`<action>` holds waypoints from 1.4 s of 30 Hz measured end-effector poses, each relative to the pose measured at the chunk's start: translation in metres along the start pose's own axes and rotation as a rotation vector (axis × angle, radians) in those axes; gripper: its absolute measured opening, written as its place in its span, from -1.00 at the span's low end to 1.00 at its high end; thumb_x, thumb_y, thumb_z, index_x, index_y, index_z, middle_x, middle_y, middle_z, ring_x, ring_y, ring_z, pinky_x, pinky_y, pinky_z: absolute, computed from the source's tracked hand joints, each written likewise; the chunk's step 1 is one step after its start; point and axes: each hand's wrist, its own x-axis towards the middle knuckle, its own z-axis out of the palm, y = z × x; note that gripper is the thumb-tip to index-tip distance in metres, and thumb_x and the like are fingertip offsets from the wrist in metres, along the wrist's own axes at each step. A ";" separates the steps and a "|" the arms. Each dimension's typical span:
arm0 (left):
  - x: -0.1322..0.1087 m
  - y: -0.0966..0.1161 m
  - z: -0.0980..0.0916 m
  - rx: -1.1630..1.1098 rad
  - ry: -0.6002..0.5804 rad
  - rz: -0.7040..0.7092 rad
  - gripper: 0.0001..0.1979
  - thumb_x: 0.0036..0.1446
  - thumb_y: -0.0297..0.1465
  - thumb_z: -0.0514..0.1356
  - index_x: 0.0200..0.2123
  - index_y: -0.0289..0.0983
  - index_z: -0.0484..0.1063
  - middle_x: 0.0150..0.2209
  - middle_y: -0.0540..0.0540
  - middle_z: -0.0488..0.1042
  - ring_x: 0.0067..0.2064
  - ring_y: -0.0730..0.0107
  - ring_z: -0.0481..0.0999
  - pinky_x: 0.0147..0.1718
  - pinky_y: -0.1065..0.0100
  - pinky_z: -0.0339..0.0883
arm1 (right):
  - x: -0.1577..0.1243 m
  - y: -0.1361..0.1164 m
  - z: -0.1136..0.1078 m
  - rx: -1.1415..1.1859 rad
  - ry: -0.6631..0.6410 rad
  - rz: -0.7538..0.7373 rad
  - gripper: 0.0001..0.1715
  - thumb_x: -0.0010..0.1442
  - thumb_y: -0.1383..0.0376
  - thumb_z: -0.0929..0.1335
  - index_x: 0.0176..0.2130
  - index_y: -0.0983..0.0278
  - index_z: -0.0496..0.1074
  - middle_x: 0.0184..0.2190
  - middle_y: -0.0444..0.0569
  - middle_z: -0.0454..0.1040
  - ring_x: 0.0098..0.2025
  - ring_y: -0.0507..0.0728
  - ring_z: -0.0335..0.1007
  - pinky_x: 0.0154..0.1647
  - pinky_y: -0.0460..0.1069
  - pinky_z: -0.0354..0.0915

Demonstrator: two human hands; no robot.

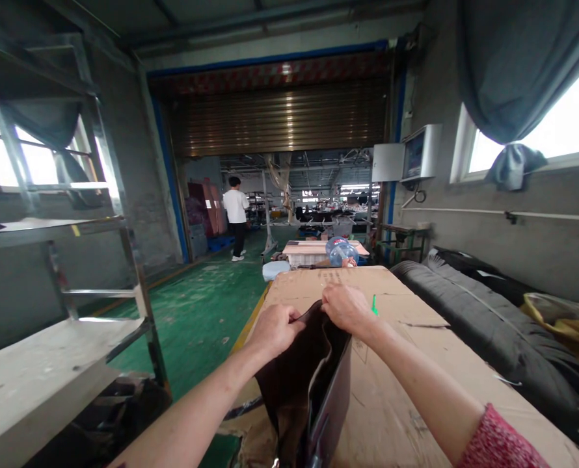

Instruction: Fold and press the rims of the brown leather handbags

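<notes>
A dark brown bag [336, 396], leather-like on its outer side, stands on the cardboard-covered table [391, 383] with its mouth spread. Inside it, a brown lining and a wavy inner edge show. My left hand [276, 330] pinches the rim at the far left corner between thumb and fingers. Closed over the rim just to the right is my right hand [345, 307], its fingertips partly hidden. A dark strap or handle [244, 408] curves out to the left of the bag. The bag's near bottom is cut off by the frame.
A small green item [374, 305] lies beyond my right wrist. A large water bottle [339, 250] is past the table's far end. Metal shelving [138, 286] stands left, dark rolled material [484, 312] right. A person [235, 211] in white stands near the shutter doorway.
</notes>
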 end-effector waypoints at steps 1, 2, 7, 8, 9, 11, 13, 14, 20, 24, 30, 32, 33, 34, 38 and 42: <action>0.000 0.000 0.000 0.003 -0.001 0.002 -0.83 0.02 -0.30 0.19 -0.42 -0.23 0.57 -0.47 -0.03 0.53 -0.41 0.39 0.43 -0.45 0.40 0.04 | 0.001 0.000 0.001 -0.003 0.001 0.003 -0.84 0.18 0.34 0.32 -0.27 0.34 0.50 -0.22 0.10 0.51 -0.22 0.24 0.47 -0.32 0.00 0.30; 0.000 0.000 0.000 0.005 0.000 0.005 -0.83 0.02 -0.31 0.19 -0.41 -0.23 0.57 -0.46 -0.03 0.53 -0.41 0.39 0.43 -0.45 0.40 0.04 | 0.002 0.000 0.001 -0.004 0.003 0.000 -0.83 0.18 0.34 0.31 -0.25 0.33 0.49 -0.21 0.10 0.51 -0.21 0.25 0.47 -0.32 0.00 0.31; -0.001 0.000 0.000 -0.013 0.005 0.028 -0.84 0.02 -0.33 0.20 -0.42 -0.24 0.56 -0.45 -0.03 0.54 -0.39 0.39 0.44 -0.42 0.41 0.07 | 0.005 0.001 0.002 0.005 0.005 -0.036 -0.77 0.16 0.40 0.26 -0.22 0.31 0.48 -0.19 0.08 0.52 -0.16 0.24 0.47 -0.29 0.00 0.32; -0.001 0.000 0.000 -0.019 0.006 0.029 -0.85 0.02 -0.33 0.20 -0.43 -0.24 0.56 -0.45 -0.03 0.54 -0.39 0.40 0.45 -0.42 0.41 0.07 | 0.006 0.001 0.001 0.008 0.002 -0.042 -0.76 0.16 0.41 0.26 -0.22 0.31 0.49 -0.19 0.08 0.52 -0.16 0.23 0.46 -0.28 -0.01 0.31; -0.001 -0.001 0.000 -0.022 0.007 0.027 -0.85 0.01 -0.33 0.20 -0.43 -0.24 0.56 -0.45 -0.03 0.54 -0.38 0.40 0.45 -0.42 0.41 0.07 | 0.007 0.001 0.001 0.010 -0.001 -0.048 -0.76 0.16 0.41 0.26 -0.22 0.31 0.49 -0.19 0.09 0.52 -0.16 0.23 0.46 -0.27 -0.01 0.31; 0.000 -0.002 -0.002 -0.022 0.008 0.014 -0.85 0.01 -0.33 0.20 -0.43 -0.24 0.56 -0.45 -0.02 0.54 -0.39 0.40 0.44 -0.43 0.42 0.06 | 0.008 0.001 0.002 0.015 -0.001 -0.060 -0.76 0.15 0.41 0.26 -0.23 0.32 0.49 -0.19 0.10 0.52 -0.15 0.23 0.46 -0.25 -0.01 0.30; 0.002 -0.004 -0.004 -0.008 0.002 -0.004 -0.84 0.01 -0.32 0.20 -0.46 -0.24 0.55 -0.48 -0.02 0.52 -0.41 0.41 0.42 -0.46 0.41 0.03 | 0.009 0.001 0.002 0.020 0.001 -0.073 -0.77 0.14 0.42 0.26 -0.24 0.33 0.49 -0.19 0.11 0.52 -0.15 0.23 0.46 -0.24 -0.01 0.30; 0.003 -0.005 -0.004 0.001 -0.001 -0.011 -0.84 0.01 -0.32 0.20 -0.47 -0.25 0.55 -0.50 -0.01 0.50 -0.43 0.41 0.41 -0.47 0.41 0.00 | 0.009 0.001 0.003 0.023 0.002 -0.080 -0.77 0.14 0.43 0.27 -0.25 0.33 0.49 -0.19 0.11 0.52 -0.15 0.22 0.46 -0.23 -0.01 0.29; 0.007 -0.008 -0.002 -0.013 -0.010 -0.019 -0.83 0.02 -0.31 0.19 -0.44 -0.24 0.56 -0.50 -0.01 0.50 -0.44 0.42 0.40 -0.50 0.42 -0.03 | 0.014 0.001 0.007 0.045 0.003 -0.088 -0.79 0.10 0.46 0.29 -0.28 0.37 0.49 -0.22 0.13 0.53 -0.16 0.23 0.45 -0.23 -0.02 0.27; 0.007 -0.008 0.001 -0.002 -0.022 -0.008 -0.82 0.02 -0.29 0.18 -0.45 -0.23 0.56 -0.52 0.00 0.49 -0.46 0.42 0.39 -0.50 0.42 -0.03 | 0.015 0.002 0.008 0.072 -0.002 -0.066 -0.78 0.08 0.48 0.28 -0.27 0.35 0.48 -0.26 0.09 0.54 -0.20 0.20 0.46 -0.31 -0.04 0.24; 0.008 -0.010 -0.001 -0.038 -0.026 -0.040 -0.82 0.02 -0.30 0.18 -0.43 -0.25 0.54 -0.51 -0.01 0.50 -0.44 0.39 0.41 -0.51 0.43 0.01 | 0.014 0.006 0.009 0.112 0.000 -0.055 -0.76 0.10 0.43 0.29 -0.19 0.33 0.45 -0.33 0.06 0.53 -0.26 0.20 0.45 -0.37 -0.04 0.20; 0.010 -0.011 -0.001 -0.031 -0.025 -0.040 -0.83 0.00 -0.31 0.18 -0.45 -0.25 0.53 -0.51 -0.02 0.49 -0.44 0.39 0.41 -0.52 0.43 0.01 | 0.015 0.007 0.010 0.126 0.001 -0.072 -0.75 0.11 0.42 0.30 -0.17 0.32 0.45 -0.30 0.06 0.53 -0.23 0.20 0.45 -0.33 -0.04 0.20; 0.011 -0.012 -0.001 -0.025 -0.024 -0.033 -0.84 -0.01 -0.31 0.19 -0.45 -0.26 0.52 -0.50 -0.02 0.49 -0.45 0.40 0.40 -0.52 0.43 0.00 | 0.015 0.007 0.011 0.132 0.000 -0.084 -0.76 0.10 0.42 0.31 -0.19 0.31 0.45 -0.27 0.06 0.53 -0.19 0.20 0.44 -0.29 -0.04 0.21; 0.012 -0.012 -0.001 -0.019 -0.027 -0.028 -0.85 -0.02 -0.32 0.19 -0.46 -0.26 0.51 -0.51 -0.02 0.48 -0.45 0.40 0.39 -0.53 0.43 -0.01 | 0.015 0.007 0.011 0.139 0.000 -0.096 -0.78 0.09 0.42 0.31 -0.21 0.30 0.46 -0.24 0.06 0.53 -0.16 0.20 0.44 -0.26 -0.04 0.20; 0.021 -0.009 0.001 -0.019 -0.041 -0.016 -0.84 -0.04 -0.32 0.19 -0.44 -0.27 0.51 -0.51 -0.01 0.47 -0.47 0.42 0.36 -0.53 0.42 -0.02 | 0.015 0.005 0.012 0.181 0.016 -0.127 -0.79 0.08 0.46 0.31 -0.26 0.27 0.47 -0.22 0.00 0.54 -0.14 0.17 0.43 -0.25 -0.05 0.18; 0.034 -0.002 0.006 0.002 -0.033 0.065 -0.77 0.01 -0.27 0.15 -0.47 -0.27 0.54 -0.55 -0.01 0.44 -0.46 0.43 0.36 -0.52 0.41 -0.03 | 0.014 0.005 0.014 0.221 0.039 -0.121 -0.76 0.08 0.46 0.30 -0.22 0.26 0.44 -0.29 -0.03 0.53 -0.23 0.14 0.43 -0.35 -0.06 0.13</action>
